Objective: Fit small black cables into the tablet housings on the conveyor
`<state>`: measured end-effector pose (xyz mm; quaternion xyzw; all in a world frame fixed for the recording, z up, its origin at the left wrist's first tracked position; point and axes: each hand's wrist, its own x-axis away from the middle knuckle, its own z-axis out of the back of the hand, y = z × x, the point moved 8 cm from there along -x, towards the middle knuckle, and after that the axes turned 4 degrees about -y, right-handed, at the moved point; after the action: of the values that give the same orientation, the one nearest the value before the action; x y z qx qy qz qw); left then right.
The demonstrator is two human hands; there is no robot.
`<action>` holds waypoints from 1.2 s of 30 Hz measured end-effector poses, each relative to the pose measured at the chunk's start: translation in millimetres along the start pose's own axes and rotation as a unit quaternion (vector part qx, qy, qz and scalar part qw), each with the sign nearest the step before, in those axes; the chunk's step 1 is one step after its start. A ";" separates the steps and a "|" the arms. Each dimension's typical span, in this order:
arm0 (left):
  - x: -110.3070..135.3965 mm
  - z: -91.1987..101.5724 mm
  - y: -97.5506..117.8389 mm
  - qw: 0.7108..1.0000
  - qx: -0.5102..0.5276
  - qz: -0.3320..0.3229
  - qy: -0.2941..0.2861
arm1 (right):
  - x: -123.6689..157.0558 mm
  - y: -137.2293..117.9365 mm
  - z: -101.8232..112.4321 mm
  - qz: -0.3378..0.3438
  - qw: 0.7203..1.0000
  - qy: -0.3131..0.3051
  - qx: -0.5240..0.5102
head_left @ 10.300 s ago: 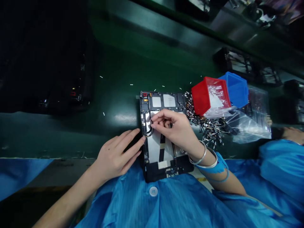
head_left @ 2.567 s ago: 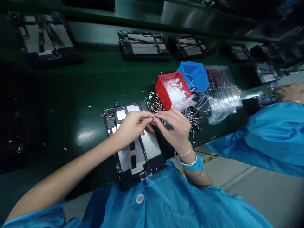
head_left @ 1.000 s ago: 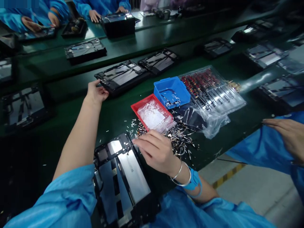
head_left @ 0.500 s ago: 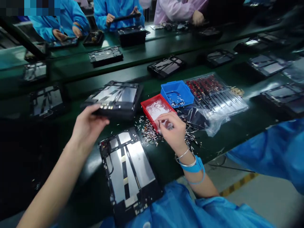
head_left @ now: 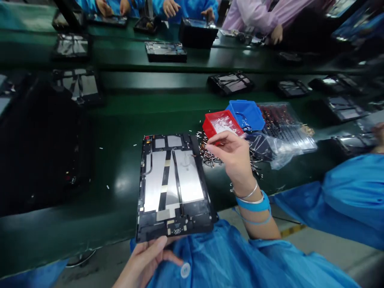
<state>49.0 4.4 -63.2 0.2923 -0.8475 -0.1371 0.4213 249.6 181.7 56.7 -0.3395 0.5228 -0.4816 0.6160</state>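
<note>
A flat tablet-like device (head_left: pixel 189 176) with its inside exposed lies in front of me at the table's edge, showing silver panels and black flex strips. At its bottom edge, my left hand (head_left: pixel 150 258) grips it with the thumb on the rim and fingers underneath. My right hand (head_left: pixel 232 156) is raised beside the device's upper right corner, just in front of a red bin (head_left: pixel 210 127). Its thumb and forefinger are pinched together; anything between them is too small to make out. Small white pieces (head_left: pixel 223 123) fill the bin, and a pile of tiny wired parts (head_left: pixel 210 158) lies under my right hand.
Behind the red bin stands a blue bin (head_left: pixel 247 116) with dark cables. Right of it lies a clear plastic bag (head_left: pixel 294 136) with rows of wired parts. Dark bulk (head_left: pixel 42 148) fills the left. More opened devices (head_left: pixel 231 83) sit along the green bench; co-workers' hands (head_left: pixel 171 7) work opposite.
My left hand has let go of the thick device stack and moved down to the near device's bottom edge. My right hand has moved off the red bin's inside, still pinched. The view has shifted.
</note>
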 end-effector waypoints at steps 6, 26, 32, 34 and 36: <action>20.5 -21.1 7.0 0.951 -0.073 0.066 -0.292 | 14.2 -7.7 -73.3 -0.119 0.972 -0.195 -0.052; 28.7 10.6 129.3 0.420 -0.757 -0.491 0.101 | 14.0 22.6 -145.6 -0.193 0.941 -0.274 0.043; 27.2 8.0 128.2 0.367 -0.786 -0.485 0.111 | 7.4 19.8 -144.7 -0.166 0.944 -0.274 0.076; 25.7 6.2 128.6 0.354 -0.792 -0.486 0.107 | 4.8 19.5 -143.2 -0.157 0.944 -0.274 0.094; 22.9 4.7 130.3 0.360 -0.792 -0.484 0.096 | 2.4 20.0 -142.1 -0.156 0.941 -0.278 0.111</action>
<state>-15.0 93.4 10.8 0.1945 -0.0145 -0.8965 0.3979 116.3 197.7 5.8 -0.4663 0.2141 -0.5131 0.6881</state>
